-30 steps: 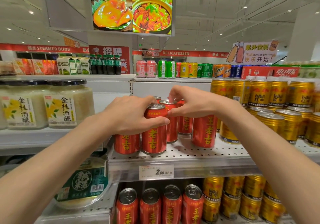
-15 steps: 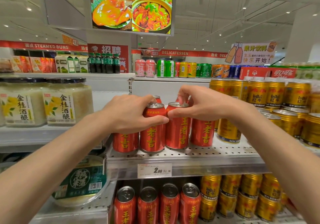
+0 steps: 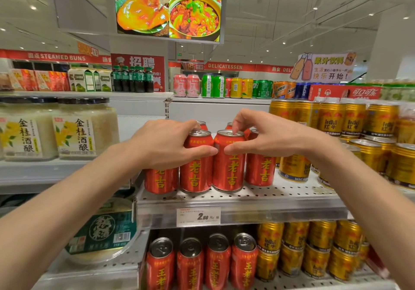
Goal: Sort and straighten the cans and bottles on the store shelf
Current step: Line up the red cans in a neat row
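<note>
Supermarket aisle here, white ceiling with spot lights, red banners along the back reading STEAMED BUNS and DELICATESSEN, and a hanging food screen overhead. The main surface is a grey perforated metal shelf with a price tag clipped to its front edge.

Four red cans stand in a row near the front edge of that shelf, more red ones tucked right behind them. The left hand is wrapped around the second red can from the left, thumb across its front, fingers curled round the top, also covering the top of the leftmost red can. The right hand has the third red can: thumb pressing the front, one fingertip on its lid, the other fingers arched over the cans behind. The two held cans stand upright and touch each other. The fourth red can sits just beside, partly under the right palm.

To the right on the same shelf, gold cans are stacked and packed close, running off toward the right edge. There's a bare strip of shelf in front of the red row and a little in front of the gold ones. On the left, a separate shelf holds big jars. Below, another row of red cans and gold ones.
</note>
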Demonstrator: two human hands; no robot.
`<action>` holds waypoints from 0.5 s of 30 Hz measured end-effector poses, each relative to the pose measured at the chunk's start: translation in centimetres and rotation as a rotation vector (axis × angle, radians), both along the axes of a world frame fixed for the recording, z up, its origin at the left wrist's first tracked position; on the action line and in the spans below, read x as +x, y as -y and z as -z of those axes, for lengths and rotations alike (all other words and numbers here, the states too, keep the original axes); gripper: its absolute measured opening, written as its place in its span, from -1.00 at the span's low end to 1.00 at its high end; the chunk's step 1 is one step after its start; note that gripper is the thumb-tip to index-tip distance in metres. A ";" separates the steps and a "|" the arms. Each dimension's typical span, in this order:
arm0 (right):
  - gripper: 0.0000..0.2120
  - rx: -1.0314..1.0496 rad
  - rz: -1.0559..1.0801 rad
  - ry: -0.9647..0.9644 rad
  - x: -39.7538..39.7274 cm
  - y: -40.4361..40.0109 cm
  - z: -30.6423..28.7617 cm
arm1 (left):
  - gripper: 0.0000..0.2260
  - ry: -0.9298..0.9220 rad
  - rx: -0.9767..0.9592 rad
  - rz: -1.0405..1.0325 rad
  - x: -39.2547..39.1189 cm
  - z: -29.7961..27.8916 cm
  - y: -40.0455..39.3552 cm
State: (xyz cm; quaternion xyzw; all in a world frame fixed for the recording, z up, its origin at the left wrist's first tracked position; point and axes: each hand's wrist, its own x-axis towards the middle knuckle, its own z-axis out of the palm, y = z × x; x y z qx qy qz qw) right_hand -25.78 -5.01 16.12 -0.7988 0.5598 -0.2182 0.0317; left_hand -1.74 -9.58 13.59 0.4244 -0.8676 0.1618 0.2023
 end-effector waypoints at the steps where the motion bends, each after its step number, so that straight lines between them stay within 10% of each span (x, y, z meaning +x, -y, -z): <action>1: -0.51 -0.012 0.002 0.022 -0.5 -0.2 0.0 | -0.27 0.000 0.001 0.000 0.0 0.0 0.0; 15: -0.43 0.089 0.041 0.108 -3.3 -1.0 1.4 | -0.27 0.015 0.018 -0.010 -0.1 -0.1 -0.4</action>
